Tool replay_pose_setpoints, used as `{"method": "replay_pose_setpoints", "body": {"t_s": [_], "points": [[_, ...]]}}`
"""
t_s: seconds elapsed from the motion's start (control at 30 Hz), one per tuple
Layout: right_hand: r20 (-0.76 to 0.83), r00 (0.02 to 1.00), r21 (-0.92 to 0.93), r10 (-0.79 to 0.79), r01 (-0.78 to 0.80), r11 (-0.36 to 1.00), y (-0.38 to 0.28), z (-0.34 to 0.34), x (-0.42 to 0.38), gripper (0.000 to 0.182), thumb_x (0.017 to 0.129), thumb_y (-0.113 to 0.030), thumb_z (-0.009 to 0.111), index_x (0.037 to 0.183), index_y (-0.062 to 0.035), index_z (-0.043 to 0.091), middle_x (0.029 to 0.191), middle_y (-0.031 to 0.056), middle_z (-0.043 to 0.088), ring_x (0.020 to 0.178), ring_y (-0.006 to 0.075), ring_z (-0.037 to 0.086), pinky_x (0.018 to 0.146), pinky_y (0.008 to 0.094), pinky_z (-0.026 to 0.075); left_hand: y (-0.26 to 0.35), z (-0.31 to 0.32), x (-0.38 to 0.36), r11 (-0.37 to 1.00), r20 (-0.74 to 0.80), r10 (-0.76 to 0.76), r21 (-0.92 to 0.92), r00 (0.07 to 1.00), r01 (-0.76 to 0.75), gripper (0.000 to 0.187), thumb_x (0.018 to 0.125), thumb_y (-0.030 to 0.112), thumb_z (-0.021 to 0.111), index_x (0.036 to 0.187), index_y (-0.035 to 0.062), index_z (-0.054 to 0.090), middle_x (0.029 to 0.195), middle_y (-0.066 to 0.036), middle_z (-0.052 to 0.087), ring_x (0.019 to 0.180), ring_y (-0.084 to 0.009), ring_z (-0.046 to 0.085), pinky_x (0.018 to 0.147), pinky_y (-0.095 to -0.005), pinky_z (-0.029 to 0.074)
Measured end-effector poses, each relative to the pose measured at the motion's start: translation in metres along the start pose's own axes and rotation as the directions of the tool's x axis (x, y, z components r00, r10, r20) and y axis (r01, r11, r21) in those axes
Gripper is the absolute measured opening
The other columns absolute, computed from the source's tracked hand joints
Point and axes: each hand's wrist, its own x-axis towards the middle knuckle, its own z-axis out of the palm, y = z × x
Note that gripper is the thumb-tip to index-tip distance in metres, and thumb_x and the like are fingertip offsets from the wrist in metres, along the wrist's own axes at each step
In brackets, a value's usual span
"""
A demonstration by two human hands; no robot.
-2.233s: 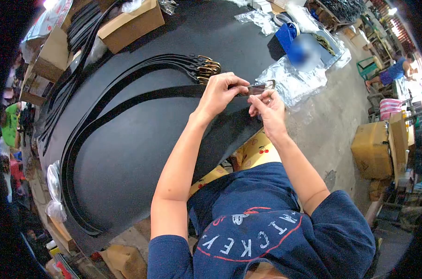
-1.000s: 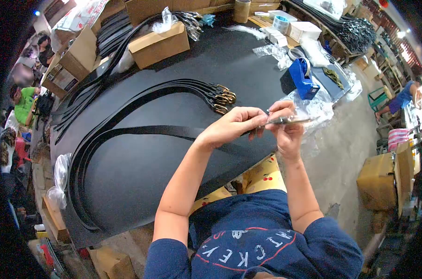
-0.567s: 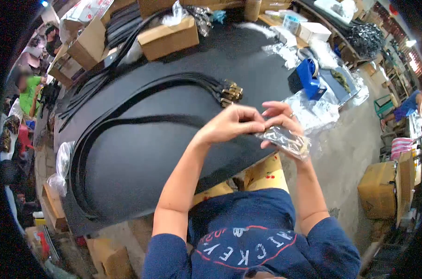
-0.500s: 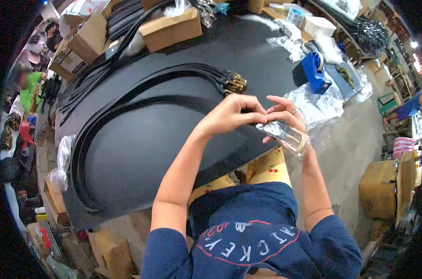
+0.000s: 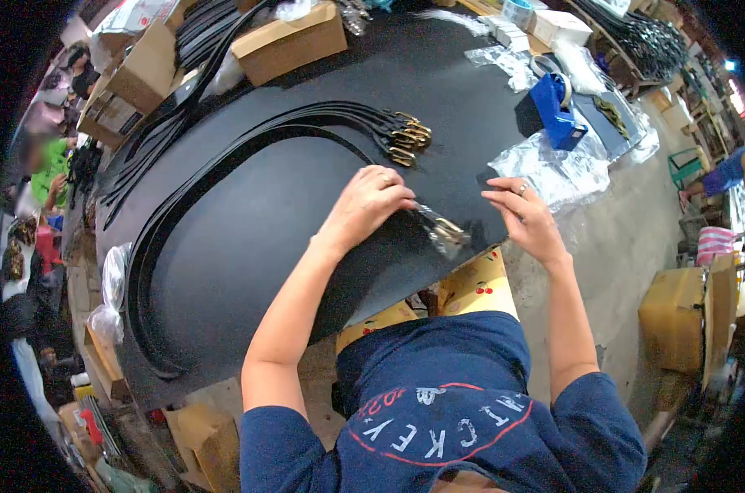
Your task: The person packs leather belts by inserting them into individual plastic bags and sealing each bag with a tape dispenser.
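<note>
My left hand (image 5: 368,205) is pinched around a black belt (image 5: 344,141) just behind its buckle end. The gold-coloured buckle (image 5: 448,232), covered by a small clear plastic bag, sticks out to the right of my fingers over the table's near edge. To the right of it, apart from the belt, my right hand (image 5: 530,220) has its fingers stretched out, with nothing visible in them. Just beyond my left hand lies a bundle of black belts (image 5: 307,115), its gold buckles (image 5: 408,138) bunched together. Their straps curve round to the left across the dark table (image 5: 249,246).
A blue tape dispenser (image 5: 557,115) stands at the right beside clear plastic bags (image 5: 553,168). Cardboard boxes (image 5: 290,45) and more black straps (image 5: 155,152) line the far left. A large carton (image 5: 672,320) sits on the floor at right. Other people are in the background.
My right hand has come off the plastic-covered buckle and moved apart to the right. My left hand has shifted left and down with the belt, uncovering the bundle's buckles.
</note>
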Motion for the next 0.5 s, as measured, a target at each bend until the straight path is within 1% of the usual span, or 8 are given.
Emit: {"method": "replay_pose_setpoints", "body": {"t_s": [0.03, 0.1, 0.13, 0.23, 0.3, 0.37, 0.4, 0.5], "points": [[-0.01, 1.0, -0.015, 0.009, -0.009, 1.0, 0.001, -0.002, 0.0, 0.021, 0.08, 0.004, 0.063, 0.099, -0.0039, 0.067, 0.105, 0.013, 0.064, 0.097, 0.0313, 0.06, 0.084, 0.0362, 0.049, -0.01, -0.001, -0.003, 0.998, 0.052, -0.061, -0.006, 0.997, 0.061, 0.017, 0.078, 0.014, 0.07, 0.094, 0.0088, 0.068, 0.096, -0.007, 0.064, 0.098, -0.0253, 0.061, 0.09, -0.04, 0.046], [-0.037, 0.999, 0.029, 0.016, -0.015, 0.999, 0.007, -0.003, 0.001, 0.024, 0.08, 0.008, 0.061, 0.101, -0.0021, 0.067, 0.106, 0.0115, 0.064, 0.094, 0.0262, 0.061, 0.08, 0.0318, 0.048, -0.018, 0.001, -0.004, 0.995, -0.062, -0.085, 0.052, 0.994, 0.088, 0.021, 0.081, 0.015, 0.068, 0.101, 0.0104, 0.068, 0.108, -0.008, 0.065, 0.108, -0.0259, 0.059, 0.101, -0.0426, 0.041], [-0.046, 0.999, 0.006, -0.007, 0.008, 1.0, 0.01, -0.003, 0.004, 0.023, 0.081, 0.007, 0.061, 0.101, -0.0018, 0.067, 0.104, 0.0124, 0.064, 0.095, 0.027, 0.061, 0.081, 0.0329, 0.048, -0.019, -0.004, -0.005, 0.985, 0.025, -0.172, -0.023, 0.985, 0.173, 0.02, 0.084, 0.016, 0.066, 0.103, 0.0112, 0.069, 0.114, -0.008, 0.065, 0.115, -0.0264, 0.057, 0.109, -0.0458, 0.033], [-0.052, 0.999, -0.002, -0.004, 0.004, 1.0, 0.011, -0.004, 0.01, 0.021, 0.082, 0.005, 0.06, 0.1, -0.0013, 0.067, 0.103, 0.0137, 0.064, 0.095, 0.0279, 0.061, 0.08, 0.0333, 0.048, -0.018, -0.009, 0.001, 0.976, 0.112, -0.218, 0.019, 0.969, 0.217, 0.017, 0.085, 0.017, 0.065, 0.1, 0.0103, 0.07, 0.112, -0.007, 0.066, 0.114, -0.0248, 0.058, 0.111, -0.047, 0.03], [-0.081, 0.996, -0.032, 0.021, -0.024, 0.999, 0.015, -0.004, 0.017, 0.019, 0.081, 0.002, 0.061, 0.099, -0.0026, 0.066, 0.1, 0.0147, 0.064, 0.094, 0.0304, 0.061, 0.081, 0.0355, 0.049, -0.016, -0.009, 0.011, 0.976, 0.079, -0.218, 0.02, 0.973, 0.217, 0.014, 0.083, 0.011, 0.067, 0.096, 0.0082, 0.07, 0.104, -0.008, 0.067, 0.108, -0.0245, 0.059, 0.106, -0.0448, 0.035], [-0.106, 0.994, -0.058, 0.038, -0.044, 0.997, 0.029, -0.005, 0.03, 0.018, 0.081, -0.001, 0.062, 0.099, -0.0039, 0.066, 0.097, 0.0158, 0.063, 0.092, 0.0329, 0.061, 0.081, 0.0377, 0.049, -0.018, -0.008, 0.024, 0.979, -0.111, -0.203, 0.001, 0.973, 0.205, 0.013, 0.08, 0.009, 0.068, 0.092, 0.0054, 0.07, 0.095, -0.007, 0.065, 0.098, -0.0236, 0.061, 0.102, -0.042, 0.04], [-0.134, 0.985, -0.041, 0.111, -0.117, 0.992, 0.044, -0.005, 0.039, 0.018, 0.08, -0.002, 0.063, 0.098, -0.0032, 0.066, 0.096, 0.017, 0.063, 0.091, 0.0343, 0.061, 0.081, 0.0393, 0.049, -0.018, -0.009, 0.031, 0.977, -0.162, -0.213, -0.023, 0.964, 0.212, 0.014, 0.077, 0.004, 0.068, 0.091, 0.0032, 0.069, 0.092, -0.009, 0.062, 0.095, -0.0262, 0.059, 0.091, -0.0389, 0.045], [-0.291, 0.948, -0.161, 0.127, -0.18, 0.97, 0.108, -0.004, 0.078, 0.019, 0.078, -0.005, 0.064, 0.097, 0.0005, 0.065, 0.092, 0.0203, 0.063, 0.09, 0.0366, 0.061, 0.08, 0.043, 0.048, -0.026, -0.013, 0.044, 0.969, -0.197, -0.243, -0.006, 0.95, 0.247, 0.017, 0.078, -0.005, 0.063, 0.093, 0.0011, 0.065, 0.095, -0.011, 0.061, 0.094, -0.0281, 0.059, 0.083, -0.0371, 0.047]]}}
